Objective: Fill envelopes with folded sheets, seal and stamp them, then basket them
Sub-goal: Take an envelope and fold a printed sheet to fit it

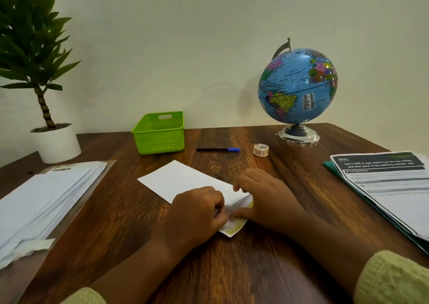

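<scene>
L hand (pixel 197 207), R hand (pixel 262 197) on envelope (pixel 183 180).

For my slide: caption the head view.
Left hand and right hand hold the end of a white paper envelope on a dark wooden table.

Wooden table (pixel 255 269) bears green basket (pixel 160 141), pen (pixel 217 150), sticker roll (pixel 260 150), globe (pixel 297 85), one envelope (pixel 183 180); envelope stack (pixel 44 197) left, printed sheets (pixel 392 187) right.

Green basket (pixel 160 139), white envelope (pixel 183 178)
</scene>
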Tool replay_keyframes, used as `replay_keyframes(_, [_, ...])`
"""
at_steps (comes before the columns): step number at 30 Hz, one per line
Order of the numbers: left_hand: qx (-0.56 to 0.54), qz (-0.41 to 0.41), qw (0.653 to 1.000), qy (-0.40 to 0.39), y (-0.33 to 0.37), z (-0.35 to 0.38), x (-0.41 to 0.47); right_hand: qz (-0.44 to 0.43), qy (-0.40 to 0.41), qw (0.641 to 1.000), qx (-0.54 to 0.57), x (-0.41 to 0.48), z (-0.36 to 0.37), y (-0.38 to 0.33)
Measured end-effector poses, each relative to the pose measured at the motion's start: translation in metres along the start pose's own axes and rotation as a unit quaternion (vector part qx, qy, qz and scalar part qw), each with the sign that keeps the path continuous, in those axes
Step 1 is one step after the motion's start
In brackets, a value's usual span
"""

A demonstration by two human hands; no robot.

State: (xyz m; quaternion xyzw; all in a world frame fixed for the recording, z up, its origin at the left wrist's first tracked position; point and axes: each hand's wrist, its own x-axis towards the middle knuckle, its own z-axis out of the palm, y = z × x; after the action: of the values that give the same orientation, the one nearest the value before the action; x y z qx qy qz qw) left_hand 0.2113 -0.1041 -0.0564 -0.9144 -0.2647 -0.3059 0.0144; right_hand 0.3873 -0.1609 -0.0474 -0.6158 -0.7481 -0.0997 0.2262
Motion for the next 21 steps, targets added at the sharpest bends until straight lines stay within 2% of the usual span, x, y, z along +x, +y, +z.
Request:
replay_keyframes(5, [-0.019,0.015,0.999,-0.039,0.003,-0.001,0.000,-0.090,-0.011,0.995,-0.048,-0.002,0.005,-0.007])
replay_keyframes(10, [-0.017,0.010,0.999,-0.036,0.001,0.001,0.000,-0.073,-0.048,0.994,-0.064,0.000,0.009,-0.006])
replay_keyframes(15, [-0.008,-0.002,0.999,-0.054,-0.007,0.000,-0.001,-0.085,-0.143,0.986,0.018,0.003,0.001,0.009])
replay_keyframes(21, [0.012,0.037,0.995,-0.091,-0.013,-0.003,0.001,-0.062,-0.179,0.979,0.069,0.001,-0.003,0.020])
